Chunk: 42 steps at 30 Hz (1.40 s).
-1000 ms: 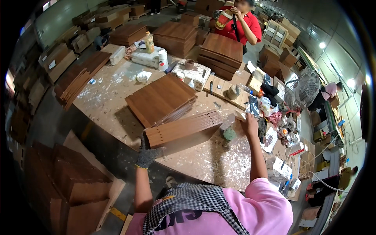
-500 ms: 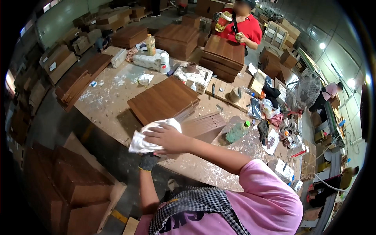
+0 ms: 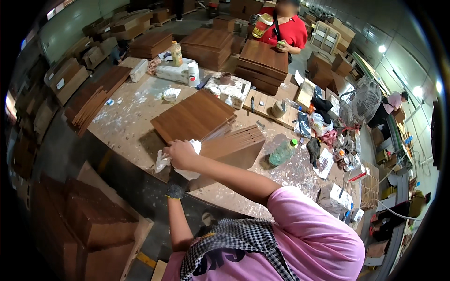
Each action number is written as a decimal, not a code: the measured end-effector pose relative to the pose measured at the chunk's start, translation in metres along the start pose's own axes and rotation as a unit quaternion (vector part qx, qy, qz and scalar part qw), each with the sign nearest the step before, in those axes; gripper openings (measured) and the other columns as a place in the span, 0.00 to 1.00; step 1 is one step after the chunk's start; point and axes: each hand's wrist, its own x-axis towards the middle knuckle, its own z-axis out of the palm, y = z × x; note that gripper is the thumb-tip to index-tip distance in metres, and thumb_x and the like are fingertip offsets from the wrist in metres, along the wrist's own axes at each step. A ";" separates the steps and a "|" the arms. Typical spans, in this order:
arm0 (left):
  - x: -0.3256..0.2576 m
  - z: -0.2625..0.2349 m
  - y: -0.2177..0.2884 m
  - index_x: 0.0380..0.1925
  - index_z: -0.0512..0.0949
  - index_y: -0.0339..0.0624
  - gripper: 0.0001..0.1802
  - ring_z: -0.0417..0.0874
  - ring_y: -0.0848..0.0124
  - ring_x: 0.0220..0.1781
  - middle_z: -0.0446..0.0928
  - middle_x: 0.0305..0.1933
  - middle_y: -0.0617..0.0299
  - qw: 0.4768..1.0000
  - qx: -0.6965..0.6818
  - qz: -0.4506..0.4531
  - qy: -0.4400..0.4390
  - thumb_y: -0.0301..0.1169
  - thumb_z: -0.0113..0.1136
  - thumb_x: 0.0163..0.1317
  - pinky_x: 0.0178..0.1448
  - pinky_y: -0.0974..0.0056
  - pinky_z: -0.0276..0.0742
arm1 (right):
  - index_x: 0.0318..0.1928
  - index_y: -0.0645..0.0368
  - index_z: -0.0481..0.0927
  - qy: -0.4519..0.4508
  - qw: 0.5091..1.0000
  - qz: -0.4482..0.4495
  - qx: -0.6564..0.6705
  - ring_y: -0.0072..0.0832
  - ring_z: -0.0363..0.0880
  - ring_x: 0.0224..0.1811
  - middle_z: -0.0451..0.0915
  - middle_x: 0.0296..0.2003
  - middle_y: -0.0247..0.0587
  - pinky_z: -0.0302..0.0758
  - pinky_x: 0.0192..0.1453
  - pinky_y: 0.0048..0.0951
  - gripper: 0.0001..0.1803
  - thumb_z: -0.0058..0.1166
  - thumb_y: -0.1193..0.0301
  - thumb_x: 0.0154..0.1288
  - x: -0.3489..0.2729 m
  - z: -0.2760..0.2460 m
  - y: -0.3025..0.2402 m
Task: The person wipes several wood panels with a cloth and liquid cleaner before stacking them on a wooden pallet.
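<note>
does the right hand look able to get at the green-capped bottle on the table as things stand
Probably yes, once it lets go: the right hand presses a white rag on the wood panels, and the bottle lies just past them on the bare table.

Bare tabletop lies left of the panel stack; bottles crowd the right.

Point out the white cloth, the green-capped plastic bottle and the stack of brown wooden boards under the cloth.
White crumpled cloth [image 3: 161,161], head view, its left end.
Green-capped clear plastic bottle [image 3: 282,152], head view, its body.
Stack of brown wooden boards [image 3: 232,146], head view, top face.
</note>
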 end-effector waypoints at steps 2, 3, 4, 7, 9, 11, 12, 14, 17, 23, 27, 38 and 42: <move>0.001 -0.001 0.000 0.72 0.55 0.43 0.47 0.58 0.57 0.75 0.57 0.75 0.51 1.000 -0.004 -0.002 0.001 0.47 0.66 0.58 0.77 0.55 0.55 | 0.49 0.50 0.82 0.035 0.998 -0.053 -0.006 0.36 0.73 0.61 0.78 0.52 0.37 0.71 0.56 0.44 0.19 0.59 0.67 0.54 -0.009 0.003 0.004; -0.001 -0.004 0.000 0.72 0.55 0.43 0.47 0.58 0.57 0.75 0.57 0.75 0.51 1.000 -0.010 -0.004 0.005 0.47 0.67 0.58 0.77 0.55 0.55 | 0.51 0.50 0.81 0.069 0.992 -0.105 -0.016 0.36 0.73 0.62 0.78 0.54 0.37 0.71 0.58 0.45 0.20 0.59 0.66 0.55 -0.024 0.003 0.010; -0.002 -0.007 0.002 0.72 0.55 0.43 0.47 0.59 0.57 0.75 0.57 0.74 0.52 1.000 -0.013 -0.004 0.008 0.47 0.67 0.58 0.77 0.55 0.55 | 0.53 0.50 0.80 0.104 0.982 -0.158 -0.027 0.36 0.72 0.64 0.78 0.56 0.37 0.70 0.60 0.45 0.21 0.59 0.65 0.56 -0.040 0.002 0.015; -0.006 -0.003 0.009 0.72 0.55 0.43 0.48 0.59 0.57 0.75 0.58 0.74 0.52 0.999 -0.030 -0.009 0.006 0.47 0.68 0.57 0.77 0.55 0.56 | 0.61 0.51 0.76 0.112 0.971 -0.211 -0.008 0.33 0.68 0.69 0.71 0.67 0.37 0.65 0.69 0.46 0.28 0.60 0.62 0.59 -0.075 -0.009 0.029; -0.007 0.004 0.016 0.72 0.55 0.43 0.48 0.59 0.57 0.74 0.58 0.74 0.52 0.999 -0.036 -0.011 -0.004 0.47 0.68 0.57 0.76 0.55 0.56 | 0.60 0.51 0.77 0.046 0.993 -0.103 0.034 0.34 0.70 0.67 0.73 0.65 0.38 0.66 0.69 0.43 0.27 0.59 0.62 0.59 -0.067 -0.017 0.026; -0.007 0.003 0.017 0.72 0.55 0.43 0.48 0.60 0.58 0.74 0.58 0.74 0.52 0.999 -0.033 -0.012 -0.006 0.47 0.68 0.57 0.76 0.55 0.57 | 0.58 0.53 0.79 -0.004 0.998 0.016 0.068 0.37 0.73 0.65 0.76 0.61 0.39 0.67 0.69 0.39 0.25 0.59 0.63 0.59 -0.048 -0.018 0.009; -0.007 0.004 0.017 0.72 0.55 0.43 0.48 0.60 0.58 0.74 0.59 0.73 0.52 0.999 -0.033 -0.011 -0.006 0.47 0.69 0.56 0.76 0.55 0.57 | 0.56 0.54 0.79 0.011 1.000 -0.005 0.021 0.36 0.74 0.64 0.77 0.60 0.39 0.68 0.67 0.39 0.24 0.58 0.62 0.59 -0.041 -0.014 0.008; -0.008 0.001 0.013 0.72 0.56 0.44 0.49 0.60 0.58 0.74 0.59 0.73 0.52 0.999 -0.034 -0.012 -0.001 0.47 0.69 0.56 0.76 0.55 0.57 | 0.54 0.56 0.80 0.036 0.996 -0.047 -0.070 0.35 0.75 0.62 0.79 0.56 0.40 0.70 0.63 0.41 0.22 0.55 0.59 0.61 -0.035 0.002 0.010; -0.007 -0.011 0.006 0.72 0.56 0.44 0.49 0.60 0.58 0.73 0.59 0.73 0.52 0.999 -0.028 -0.014 0.011 0.47 0.70 0.56 0.76 0.56 0.58 | 0.55 0.57 0.80 0.070 0.974 -0.214 -0.027 0.33 0.70 0.67 0.78 0.58 0.40 0.63 0.72 0.42 0.23 0.55 0.64 0.59 -0.066 -0.002 0.009; -0.001 -0.001 0.017 0.72 0.56 0.44 0.50 0.61 0.59 0.73 0.60 0.72 0.53 0.999 -0.043 -0.014 -0.004 0.48 0.71 0.55 0.75 0.56 0.59 | 0.59 0.54 0.78 0.058 0.990 -0.111 0.070 0.37 0.69 0.68 0.75 0.63 0.40 0.65 0.71 0.43 0.26 0.57 0.62 0.59 -0.052 -0.003 0.027; -0.003 0.000 0.021 0.71 0.56 0.44 0.50 0.62 0.59 0.72 0.61 0.71 0.53 0.998 -0.053 -0.016 -0.001 0.48 0.72 0.54 0.75 0.56 0.60 | 0.57 0.55 0.80 -0.042 0.999 -0.005 0.027 0.35 0.70 0.67 0.75 0.63 0.38 0.65 0.70 0.40 0.28 0.60 0.60 0.55 -0.030 -0.024 0.005; -0.005 0.004 0.026 0.71 0.56 0.44 0.52 0.64 0.61 0.71 0.62 0.70 0.54 0.998 -0.054 -0.020 -0.017 0.48 0.74 0.52 0.73 0.57 0.62 | 0.49 0.57 0.82 -0.083 0.992 0.084 0.039 0.43 0.84 0.44 0.83 0.49 0.46 0.80 0.49 0.41 0.20 0.58 0.64 0.57 -0.027 -0.031 0.007; -0.008 -0.002 0.029 0.71 0.56 0.44 0.52 0.64 0.61 0.70 0.63 0.70 0.54 0.998 -0.063 -0.028 -0.011 0.48 0.75 0.51 0.73 0.57 0.62 | 0.42 0.59 0.81 0.108 0.981 -0.158 0.021 0.41 0.79 0.55 0.83 0.44 0.42 0.73 0.63 0.39 0.18 0.63 0.64 0.50 -0.050 0.001 0.016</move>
